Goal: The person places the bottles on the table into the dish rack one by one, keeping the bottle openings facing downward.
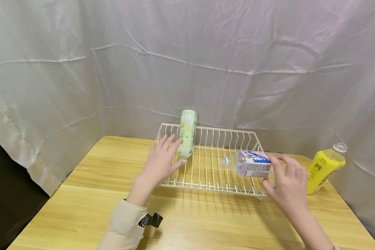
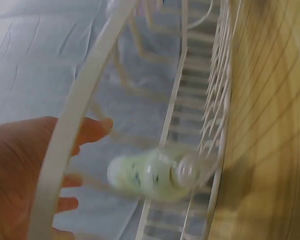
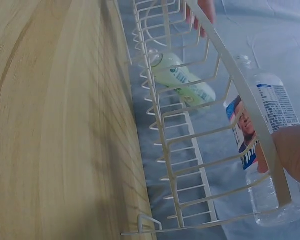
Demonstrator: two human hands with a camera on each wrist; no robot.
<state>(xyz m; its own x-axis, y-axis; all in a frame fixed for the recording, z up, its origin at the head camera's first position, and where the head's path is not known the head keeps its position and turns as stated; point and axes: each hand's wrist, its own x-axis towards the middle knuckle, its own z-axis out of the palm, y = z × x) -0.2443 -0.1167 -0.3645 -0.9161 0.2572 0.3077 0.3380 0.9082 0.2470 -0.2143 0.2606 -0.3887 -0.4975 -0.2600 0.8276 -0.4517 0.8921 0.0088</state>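
Note:
A white wire dish rack stands on the wooden table. Leaning in its left part is a pale green bottle, cap down toward the front and base up over the back rail. My left hand is beside this bottle, fingers spread, overlapping its lower edge in the head view; the left wrist view shows the fingers apart from it. With thumb and fingers, my right hand grips a clear plastic bottle near its base. That bottle lies sideways over the rack's right part, cap pointing left, its printed label showing.
A yellow-labelled bottle with a clear top leans at the right of the table, behind my right hand. Grey curtain hangs behind the table and along its sides. A black device is strapped at my left wrist.

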